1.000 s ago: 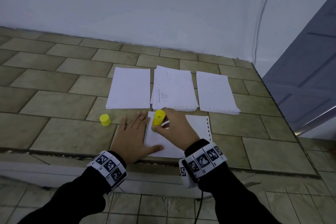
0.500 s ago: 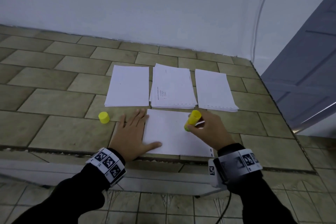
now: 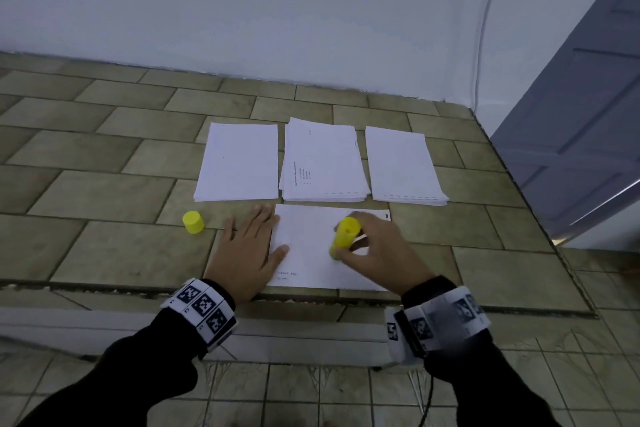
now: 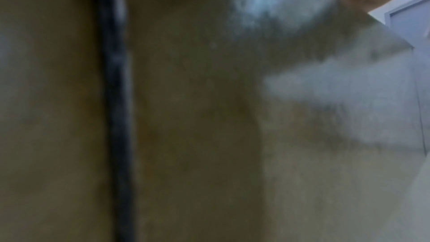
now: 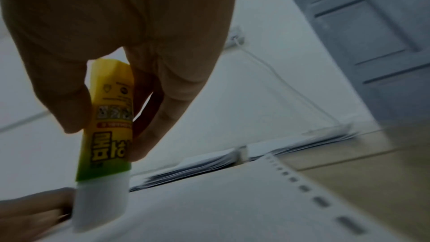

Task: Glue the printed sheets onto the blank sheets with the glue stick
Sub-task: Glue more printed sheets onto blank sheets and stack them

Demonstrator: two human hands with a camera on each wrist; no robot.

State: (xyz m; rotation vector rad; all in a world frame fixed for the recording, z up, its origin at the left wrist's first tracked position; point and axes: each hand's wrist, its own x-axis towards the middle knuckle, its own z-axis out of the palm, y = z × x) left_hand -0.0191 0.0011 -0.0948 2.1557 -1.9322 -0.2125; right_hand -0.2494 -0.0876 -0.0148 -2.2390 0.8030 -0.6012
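A single white sheet lies on the tiled ledge in front of me, faint print showing near its front edge. My right hand grips the yellow glue stick, its white tip down on the sheet. My left hand lies flat with straight fingers on the tile and the sheet's left edge, thumb on the paper. Behind the sheet lie three white stacks: left, middle with some print, right. The left wrist view is dark and blurred.
The yellow glue cap stands on the tile left of my left hand. The ledge drops off at its front edge to a lower tiled floor. A white wall stands behind, a grey door at the right.
My right hand has swept the glue stick from the sheet's left part to the right, then back a little toward me. The left hand has stayed flat in place.
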